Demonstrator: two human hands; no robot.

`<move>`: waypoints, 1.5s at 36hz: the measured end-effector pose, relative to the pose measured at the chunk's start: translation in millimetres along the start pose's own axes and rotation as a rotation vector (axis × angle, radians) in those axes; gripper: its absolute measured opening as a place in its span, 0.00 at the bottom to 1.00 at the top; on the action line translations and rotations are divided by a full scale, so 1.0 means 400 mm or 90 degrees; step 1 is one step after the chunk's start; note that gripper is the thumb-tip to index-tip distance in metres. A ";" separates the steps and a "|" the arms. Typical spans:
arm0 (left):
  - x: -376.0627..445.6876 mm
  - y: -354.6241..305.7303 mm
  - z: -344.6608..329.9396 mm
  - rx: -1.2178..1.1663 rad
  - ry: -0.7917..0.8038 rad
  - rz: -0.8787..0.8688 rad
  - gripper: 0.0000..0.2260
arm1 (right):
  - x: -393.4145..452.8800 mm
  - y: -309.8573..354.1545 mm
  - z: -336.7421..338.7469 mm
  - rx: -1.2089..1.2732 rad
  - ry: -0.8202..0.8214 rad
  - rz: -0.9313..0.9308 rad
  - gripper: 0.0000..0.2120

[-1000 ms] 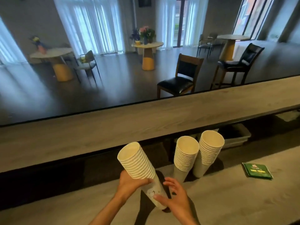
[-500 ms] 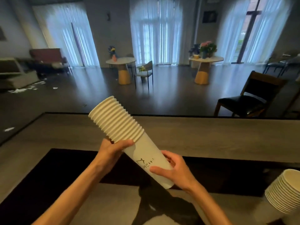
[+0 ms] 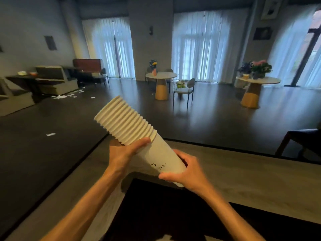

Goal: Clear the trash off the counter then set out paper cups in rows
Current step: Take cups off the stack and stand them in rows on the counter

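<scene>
White paper cup stack [image 3: 139,141] tilted at frame centre above desk [image 3: 243,178]; left hand [image 3: 125,152] grip closed below rims, right hand [image 3: 187,174] grip wrapped round bottom cup. Advice: twist gently, free one cup only.

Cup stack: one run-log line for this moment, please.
stage: cups in hand | cup stack: tilted, off the counter | left hand: grip under the rims | right hand: grip on bottom cup | cups set out: none in view

Bare wooden counter [image 3: 243,180] lies open beneath both hands — only the held cup stack [image 3: 139,141] overhangs it.
</scene>
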State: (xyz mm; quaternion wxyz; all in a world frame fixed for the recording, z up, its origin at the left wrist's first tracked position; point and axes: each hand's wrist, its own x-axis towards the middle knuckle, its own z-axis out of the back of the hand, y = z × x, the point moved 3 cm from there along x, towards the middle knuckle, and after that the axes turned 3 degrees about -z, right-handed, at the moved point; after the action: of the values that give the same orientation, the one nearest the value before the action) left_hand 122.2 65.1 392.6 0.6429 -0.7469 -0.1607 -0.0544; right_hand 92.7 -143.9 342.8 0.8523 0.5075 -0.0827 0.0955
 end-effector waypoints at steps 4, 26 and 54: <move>0.089 -0.028 0.124 -0.018 -0.130 -0.004 0.30 | 0.150 0.035 -0.080 -0.216 -0.041 0.100 0.38; 0.341 0.157 0.580 -0.312 -0.324 0.098 0.47 | 0.738 -0.028 -0.544 -0.058 0.020 -0.060 0.44; 0.398 0.294 0.578 -0.316 -0.205 0.201 0.56 | 0.891 -0.076 -0.685 -0.111 0.050 -0.101 0.46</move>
State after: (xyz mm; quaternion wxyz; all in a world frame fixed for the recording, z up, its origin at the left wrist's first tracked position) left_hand 279.9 303.9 289.0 0.4083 -0.8953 -0.1244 0.1270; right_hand 457.3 111.2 272.7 0.9007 0.4323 -0.0166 0.0402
